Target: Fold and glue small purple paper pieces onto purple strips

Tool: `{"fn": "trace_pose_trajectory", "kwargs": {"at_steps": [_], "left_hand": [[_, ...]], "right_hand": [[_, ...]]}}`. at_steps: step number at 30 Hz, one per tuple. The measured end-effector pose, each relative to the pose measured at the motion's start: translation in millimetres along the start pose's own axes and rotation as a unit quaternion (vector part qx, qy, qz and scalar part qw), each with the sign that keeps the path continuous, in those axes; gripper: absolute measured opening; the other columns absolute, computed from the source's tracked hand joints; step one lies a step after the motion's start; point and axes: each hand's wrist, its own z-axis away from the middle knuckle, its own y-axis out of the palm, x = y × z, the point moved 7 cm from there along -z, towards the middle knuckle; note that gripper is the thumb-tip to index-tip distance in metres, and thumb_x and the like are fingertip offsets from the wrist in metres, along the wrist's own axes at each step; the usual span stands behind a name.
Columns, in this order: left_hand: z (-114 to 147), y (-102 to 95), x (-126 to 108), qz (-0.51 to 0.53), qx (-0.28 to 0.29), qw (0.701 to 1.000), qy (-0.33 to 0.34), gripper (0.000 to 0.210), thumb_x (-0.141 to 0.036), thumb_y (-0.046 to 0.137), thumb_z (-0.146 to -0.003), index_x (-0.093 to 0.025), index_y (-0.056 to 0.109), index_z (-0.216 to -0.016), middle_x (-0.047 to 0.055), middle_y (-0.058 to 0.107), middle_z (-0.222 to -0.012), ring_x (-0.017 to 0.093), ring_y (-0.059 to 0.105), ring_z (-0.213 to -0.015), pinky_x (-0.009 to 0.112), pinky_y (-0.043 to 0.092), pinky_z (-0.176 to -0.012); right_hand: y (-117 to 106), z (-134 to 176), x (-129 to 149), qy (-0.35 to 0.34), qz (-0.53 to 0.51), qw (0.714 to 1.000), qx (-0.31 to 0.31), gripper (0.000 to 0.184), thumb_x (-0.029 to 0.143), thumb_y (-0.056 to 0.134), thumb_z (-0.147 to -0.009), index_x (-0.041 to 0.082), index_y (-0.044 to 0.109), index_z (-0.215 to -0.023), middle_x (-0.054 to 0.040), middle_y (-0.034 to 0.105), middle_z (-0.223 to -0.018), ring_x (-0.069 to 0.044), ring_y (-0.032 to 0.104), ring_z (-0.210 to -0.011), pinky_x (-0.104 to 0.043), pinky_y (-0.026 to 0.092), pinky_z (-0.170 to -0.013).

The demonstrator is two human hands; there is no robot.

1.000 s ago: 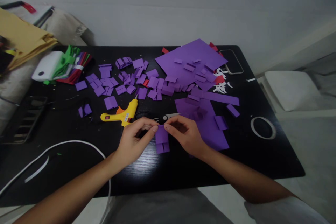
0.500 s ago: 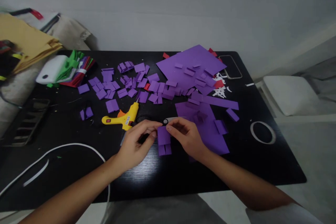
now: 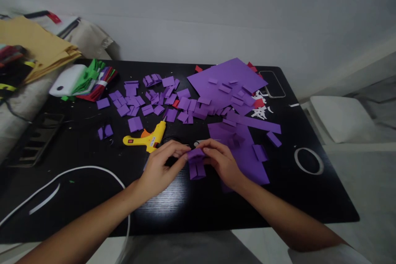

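Observation:
Between my two hands is a small folded piece of purple paper [image 3: 196, 169], its top edge bent and its lower part showing a middle slit. My left hand [image 3: 163, 165] pinches its upper left edge between thumb and fingers. On the other side, my right hand [image 3: 221, 163] grips the upper right edge. Just behind the fingertips lies what looks like a pair of scissors [image 3: 198, 143], mostly hidden by my hands. A yellow hot glue gun [image 3: 148, 137] rests beyond my left hand, its nozzle pointing away from me.
Many folded purple pieces [image 3: 131, 101] are scattered across the black table [image 3: 247, 210]. Larger purple sheets [image 3: 227, 74] lie at the back right, near white paper scraps [image 3: 260, 111] and a phone-like frame [image 3: 272, 84]. A tape ring [image 3: 308, 161] sits right; a white cable [image 3: 83, 168] curves at left.
The purple paper's upper part has bent over, where it was lying flat between my hands before. My right fingers have shifted around its edge. The whole view has moved slightly.

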Motion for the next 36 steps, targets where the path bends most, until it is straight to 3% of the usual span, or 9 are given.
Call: {"fn": "trace_pose_trajectory", "kwargs": {"at_steps": [3, 6, 17, 27, 36], "left_hand": [[-0.7, -1.3, 0.3, -0.003, -0.009, 1.0, -0.004, 0.005, -0.018, 0.064, -0.1, -0.018, 0.069, -0.099, 0.002, 0.067, -0.086, 0.012, 0.066, -0.074, 0.023, 0.055, -0.07], [-1.1, -2.4, 1.5, -0.007, -0.02, 1.0, -0.011, 0.009, -0.019, 0.064, -0.101, -0.018, 0.065, -0.092, 0.001, 0.065, -0.081, 0.011, 0.064, -0.07, 0.022, 0.053, -0.067], [-1.2, -4.2, 1.6, -0.01, -0.04, 0.999, -0.03, 0.01, -0.018, 0.063, -0.1, -0.017, 0.065, -0.091, -0.002, 0.064, -0.076, 0.009, 0.061, -0.064, 0.019, 0.051, -0.064], [-0.3, 0.3, 6.7, 0.011, -0.024, 0.998, -0.048, 0.013, -0.023, 0.063, -0.101, -0.018, 0.065, -0.089, -0.002, 0.063, -0.072, 0.01, 0.061, -0.063, 0.021, 0.05, -0.062], [-0.9, 2.9, 4.5, 0.036, -0.008, 0.998, -0.052, 0.014, -0.024, 0.064, -0.1, -0.018, 0.066, -0.087, -0.002, 0.063, -0.072, 0.01, 0.061, -0.062, 0.021, 0.049, -0.062]], "right_hand": [[0.1, -0.1, 0.8, -0.009, 0.016, 1.0, 0.005, 0.013, 0.03, 0.077, -0.082, 0.024, 0.075, -0.094, -0.0004, 0.071, -0.091, -0.017, 0.067, -0.083, -0.028, 0.057, -0.071], [1.5, -0.3, 0.9, -0.015, 0.028, 0.999, 0.017, 0.017, 0.026, 0.08, -0.08, 0.024, 0.074, -0.096, -0.0002, 0.073, -0.093, -0.016, 0.068, -0.085, -0.028, 0.056, -0.074], [5.7, 0.4, -0.1, -0.04, 0.018, 0.997, 0.057, 0.026, 0.021, 0.082, -0.079, 0.025, 0.073, -0.103, -0.0011, 0.076, -0.099, -0.019, 0.071, -0.096, -0.035, 0.054, -0.091], [7.2, -2.0, -1.2, -0.051, 0.018, 0.996, 0.07, 0.032, 0.008, 0.075, -0.071, 0.024, 0.072, -0.098, 0.0011, 0.074, -0.093, -0.017, 0.07, -0.092, -0.035, 0.054, -0.091], [8.7, -2.2, 1.6, -0.053, 0.025, 0.995, 0.078, 0.028, 0.01, 0.071, -0.071, 0.025, 0.074, -0.095, 0.0009, 0.077, -0.095, -0.019, 0.072, -0.095, -0.037, 0.053, -0.095]]}}
